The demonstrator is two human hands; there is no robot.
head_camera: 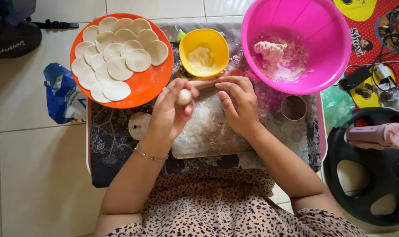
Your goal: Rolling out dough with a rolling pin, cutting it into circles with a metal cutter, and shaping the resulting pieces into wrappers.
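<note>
My left hand point(168, 112) holds a small white ball of dough point(184, 97) between its fingertips, raised over a floured wooden board point(208, 131). My right hand point(238, 105) lies palm down on the board, fingers resting against a wooden rolling pin point(208, 82) at the board's far edge. Left of the board, an orange plate point(149, 83) carries several flat round dough discs point(116, 57). Behind the board stand a yellow bowl point(204, 50) of flour and a big pink bowl point(296, 44) with a lump of dough point(269, 50).
A round metal cutter point(294, 107) sits right of the board on the patterned cloth point(111, 145) of a low table. A blue bag point(61, 94) lies on the tiled floor at left. A black weight plate point(366, 175) with a pink bottle point(377, 135) is at right, with cables point(384, 66) beyond.
</note>
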